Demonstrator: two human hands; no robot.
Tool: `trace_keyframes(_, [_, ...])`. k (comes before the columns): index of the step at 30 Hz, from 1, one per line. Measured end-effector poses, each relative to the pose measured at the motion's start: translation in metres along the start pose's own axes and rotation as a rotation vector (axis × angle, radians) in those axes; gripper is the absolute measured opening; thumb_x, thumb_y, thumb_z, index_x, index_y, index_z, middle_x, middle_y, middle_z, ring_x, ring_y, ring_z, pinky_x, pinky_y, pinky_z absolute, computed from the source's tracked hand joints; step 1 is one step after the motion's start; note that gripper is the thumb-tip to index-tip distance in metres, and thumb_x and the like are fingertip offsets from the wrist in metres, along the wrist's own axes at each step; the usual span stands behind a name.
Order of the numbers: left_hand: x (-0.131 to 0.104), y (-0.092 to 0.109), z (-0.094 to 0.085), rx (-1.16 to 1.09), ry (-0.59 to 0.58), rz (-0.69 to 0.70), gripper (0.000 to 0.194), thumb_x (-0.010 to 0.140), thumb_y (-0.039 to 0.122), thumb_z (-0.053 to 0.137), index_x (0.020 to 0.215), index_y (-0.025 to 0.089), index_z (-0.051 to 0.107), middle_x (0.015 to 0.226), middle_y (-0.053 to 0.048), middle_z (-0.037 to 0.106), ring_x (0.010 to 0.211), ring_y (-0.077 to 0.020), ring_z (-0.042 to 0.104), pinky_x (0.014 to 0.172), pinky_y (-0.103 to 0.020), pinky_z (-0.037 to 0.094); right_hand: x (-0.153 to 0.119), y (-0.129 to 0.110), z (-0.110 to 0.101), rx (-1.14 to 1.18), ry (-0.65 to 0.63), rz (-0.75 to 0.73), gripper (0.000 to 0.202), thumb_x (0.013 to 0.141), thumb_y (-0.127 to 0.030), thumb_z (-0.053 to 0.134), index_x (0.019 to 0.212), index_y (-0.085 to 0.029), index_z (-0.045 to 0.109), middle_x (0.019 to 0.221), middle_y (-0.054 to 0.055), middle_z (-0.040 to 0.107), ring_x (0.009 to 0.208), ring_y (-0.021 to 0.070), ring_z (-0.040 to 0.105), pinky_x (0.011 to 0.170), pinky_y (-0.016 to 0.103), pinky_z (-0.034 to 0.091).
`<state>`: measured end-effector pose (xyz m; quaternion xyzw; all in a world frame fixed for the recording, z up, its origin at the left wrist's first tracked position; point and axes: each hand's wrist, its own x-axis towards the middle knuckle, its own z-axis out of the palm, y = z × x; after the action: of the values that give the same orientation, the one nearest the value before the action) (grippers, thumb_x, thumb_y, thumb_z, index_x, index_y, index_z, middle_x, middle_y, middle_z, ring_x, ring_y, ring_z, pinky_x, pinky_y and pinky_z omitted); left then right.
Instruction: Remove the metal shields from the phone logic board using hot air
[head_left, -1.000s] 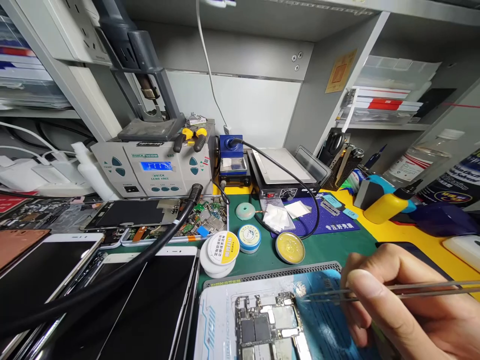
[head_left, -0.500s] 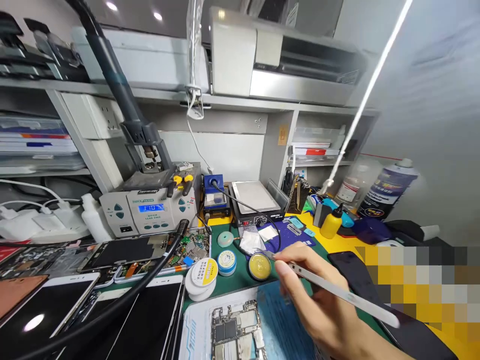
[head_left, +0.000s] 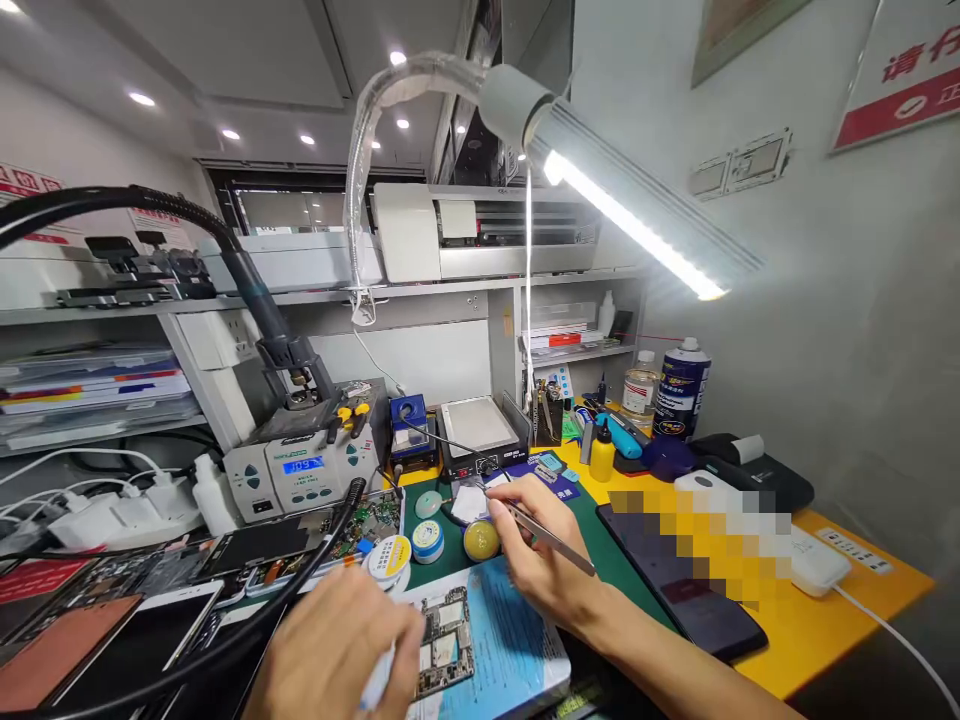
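My right hand (head_left: 555,590) is closed on a pair of metal tweezers (head_left: 564,549), held like a pen. Their tips are around the white paper packet (head_left: 470,503), just above the round tin of yellowish paste (head_left: 481,541). Blurred by motion, my left hand (head_left: 341,640) is over the left edge of a blue-and-white pad (head_left: 517,640). Its fingers look bent, but whether they hold anything is unclear. On the pad lies a phone circuit board (head_left: 452,645), partly covered by the left hand.
A hot-air station (head_left: 300,470) stands at the left, its black hose (head_left: 300,590) crossing over several phones. Small round tubs, including a blue-and-white one (head_left: 427,541), sit behind the pad. At the right are a dark phone (head_left: 675,580) and a yellow bottle (head_left: 601,455). A lit lamp (head_left: 630,210) hangs above.
My left hand has come into view at the lower left. The view has tilted up, showing the lamp. The tweezers stay in my right hand near the paste tin. The station's display reads differently.
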<state>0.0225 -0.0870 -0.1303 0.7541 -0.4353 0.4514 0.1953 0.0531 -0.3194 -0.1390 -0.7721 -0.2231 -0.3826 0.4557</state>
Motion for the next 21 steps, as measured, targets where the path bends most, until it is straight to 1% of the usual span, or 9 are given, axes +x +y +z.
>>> trace_keyframes(1, [0.009,-0.011,-0.003,0.012,0.022,-0.05,0.015,0.092,0.004,0.059,0.086,0.018,0.06,0.07,0.001,0.056,0.065,-0.0126,0.05,0.066,-0.029,0.042,0.0,0.0,0.0,-0.001,0.007,-0.012,0.013,0.102,-0.028,0.058,0.1,-0.019,0.067,0.089,0.001,0.069,0.079,0.0177,0.067,0.071,0.035,0.056])
trace_keyframes(2, [0.018,-0.02,-0.005,0.038,0.018,-0.104,0.015,0.094,0.007,0.06,0.084,0.018,0.058,0.069,0.002,0.053,0.062,-0.0109,0.048,0.063,-0.027,0.041,0.0,0.001,0.0,-0.002,0.014,-0.022,0.014,0.102,-0.029,0.059,0.1,-0.019,0.067,0.089,0.001,0.069,0.078,0.0172,0.066,0.072,0.035,0.056])
trace_keyframes(4, [0.028,-0.037,-0.009,0.075,0.007,-0.153,0.021,0.095,0.011,0.061,0.076,0.018,0.054,0.064,0.004,0.045,0.057,-0.0091,0.044,0.059,-0.025,0.037,0.0,0.002,0.0,-0.006,0.026,-0.035,0.015,0.102,-0.031,0.059,0.099,-0.019,0.067,0.09,0.001,0.069,0.077,0.0167,0.066,0.072,0.035,0.057])
trace_keyframes(7, [0.025,-0.053,-0.009,0.125,0.009,-0.187,0.031,0.095,0.014,0.063,0.068,0.019,0.049,0.061,0.006,0.036,0.053,-0.0088,0.038,0.057,-0.026,0.034,0.001,0.006,-0.002,-0.015,0.053,-0.042,0.017,0.103,-0.033,0.059,0.101,-0.019,0.067,0.089,0.001,0.068,0.077,0.0169,0.066,0.071,0.035,0.057])
trace_keyframes(9, [0.015,-0.059,-0.008,0.141,0.018,-0.206,0.027,0.096,0.015,0.062,0.071,0.019,0.052,0.062,0.006,0.041,0.053,-0.0088,0.041,0.057,-0.026,0.036,0.002,0.009,-0.003,-0.024,0.083,-0.03,0.017,0.102,-0.034,0.06,0.103,-0.019,0.067,0.09,0.001,0.068,0.078,0.0173,0.066,0.072,0.035,0.057])
trace_keyframes(12, [0.001,-0.067,-0.006,0.147,0.035,-0.255,0.007,0.098,0.013,0.057,0.093,0.017,0.06,0.074,0.003,0.058,0.06,-0.0084,0.052,0.062,-0.022,0.043,0.004,0.014,-0.005,-0.032,0.12,0.026,0.018,0.103,-0.035,0.06,0.105,-0.019,0.067,0.092,0.001,0.068,0.079,0.0174,0.067,0.073,0.036,0.058])
trace_keyframes(14, [-0.006,-0.072,-0.006,0.149,0.045,-0.278,0.008,0.099,0.012,0.055,0.103,0.016,0.061,0.085,0.0,0.064,0.069,-0.009,0.059,0.067,-0.021,0.047,0.005,0.016,-0.006,-0.033,0.125,0.066,0.019,0.103,-0.035,0.059,0.105,-0.018,0.067,0.092,0.001,0.069,0.076,0.0165,0.067,0.07,0.035,0.058])
trace_keyframes(17, [-0.011,-0.076,-0.006,0.145,0.043,-0.279,0.009,0.099,0.011,0.054,0.103,0.015,0.061,0.088,-0.001,0.064,0.075,-0.0106,0.062,0.07,-0.023,0.05,0.004,0.017,-0.007,-0.03,0.105,0.103,0.021,0.103,-0.037,0.059,0.104,-0.018,0.067,0.09,0.001,0.069,0.071,0.015,0.065,0.066,0.033,0.057])
trace_keyframes(21, [-0.014,-0.075,-0.006,0.135,0.041,-0.27,0.006,0.099,0.015,0.055,0.102,0.015,0.061,0.085,0.001,0.061,0.072,-0.0116,0.059,0.067,-0.026,0.051,0.002,0.016,-0.008,-0.017,0.031,0.135,0.025,0.101,-0.041,0.061,0.098,-0.018,0.069,0.086,0.0,0.069,0.069,0.0148,0.065,0.066,0.032,0.056])
